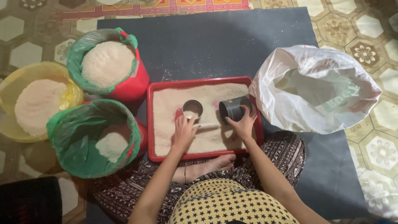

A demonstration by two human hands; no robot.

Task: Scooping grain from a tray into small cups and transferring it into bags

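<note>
The yellow tub [8, 89] is cut off by the left edge, and a dark object [29, 199] runs out of the bottom-left corner, too dim to identify. The right hand [242, 124] hides part of the grey cup [232, 108], and the left hand [184, 130] covers rice in the tray [151, 124]. Inside the white bag [315, 87], its contents cannot be told.

three buckets [108, 66], two cups [192, 109], one tray [203, 81]

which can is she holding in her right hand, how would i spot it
Find the red tray of white grain on the dark mat. Two cans sit in it; the right hand grips the dark grey can tipped on its side, unlike the upright shiny can.
</note>
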